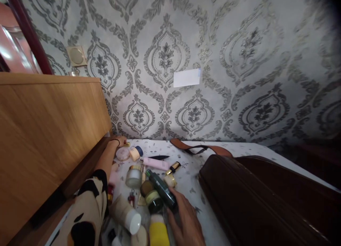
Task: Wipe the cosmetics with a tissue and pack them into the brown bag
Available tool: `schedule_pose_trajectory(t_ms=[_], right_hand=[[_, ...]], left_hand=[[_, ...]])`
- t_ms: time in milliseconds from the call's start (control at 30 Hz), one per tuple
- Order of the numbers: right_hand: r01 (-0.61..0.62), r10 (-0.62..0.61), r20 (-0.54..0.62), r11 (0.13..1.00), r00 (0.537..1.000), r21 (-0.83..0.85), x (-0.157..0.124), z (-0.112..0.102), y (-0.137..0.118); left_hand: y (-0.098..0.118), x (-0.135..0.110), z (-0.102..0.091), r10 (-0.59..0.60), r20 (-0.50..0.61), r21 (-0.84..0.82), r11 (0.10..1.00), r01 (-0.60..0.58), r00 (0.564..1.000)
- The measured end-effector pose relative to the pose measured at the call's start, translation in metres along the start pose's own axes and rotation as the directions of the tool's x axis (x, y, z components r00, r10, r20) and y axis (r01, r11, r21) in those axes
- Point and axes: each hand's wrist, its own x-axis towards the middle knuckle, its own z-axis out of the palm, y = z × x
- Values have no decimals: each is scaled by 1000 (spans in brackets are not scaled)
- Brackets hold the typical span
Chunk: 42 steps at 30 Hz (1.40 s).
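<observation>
My left hand [120,141] reaches to the back by the wall, its fingers closed at a small gold-coloured item [127,144]; its kind is too small to tell. Nearby are a round pink-lidded jar [122,154] and a peach jar with a dark blue lid [136,153]. My right hand [186,217] has its thumb and fingers around the lower end of a dark green bottle [161,187], which lies slantwise among the cosmetics. Beside that bottle sit a green jar [153,201], a frosted jar with a gold rim [133,176] and a yellow container [158,233].
Several more cosmetics crowd the patterned white cloth [191,171], among them a pink tube [156,163] and a white-capped tube [128,216]. A dark brown bag [255,200] with a tan strap [183,145] lies right. A wooden cabinet [53,129] stands left, against the papered wall [165,107].
</observation>
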Motion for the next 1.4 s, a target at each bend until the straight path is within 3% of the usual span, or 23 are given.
schedule_pose_trajectory(t_ms=[133, 300, 433, 633, 700, 767, 867, 1000, 1233, 1400], right_hand=[[-34, 34, -12, 999, 999, -2, 2, -3, -6], [-76, 75, 43, 997, 996, 32, 4, -6, -13], [-88, 86, 53, 995, 995, 45, 6, -8, -17], [-88, 84, 53, 994, 995, 69, 8, -8, -19], [-89, 86, 54, 994, 995, 70, 9, -7, -19], [-90, 86, 56, 994, 995, 69, 9, -7, -19], [-84, 80, 57, 994, 995, 68, 9, -6, -18], [-78, 75, 45, 995, 996, 64, 9, -5, -18], [-72, 70, 32, 995, 997, 73, 9, -4, -19], [-79, 77, 38, 995, 996, 64, 9, -2, -17]], left_hand=[[5, -12, -11, -37, 49, 1, 999, 37, 998], [17, -45, -32, 28, -38, -77, 997, -31, 999], [46, -97, -42, 221, -65, -185, 956, -230, 973], [92, -186, -38, 474, -55, -313, 827, -466, 879], [93, -205, -35, 502, -78, -347, 796, -496, 861], [89, -217, -28, 440, -88, -255, 857, -447, 894], [84, -223, -12, 300, -103, -18, 953, -303, 948], [87, -221, 7, 268, -56, 125, 958, -260, 962], [87, -222, 9, 303, 51, 236, 922, -306, 952], [93, -210, 14, 232, 44, 285, 929, -235, 972]])
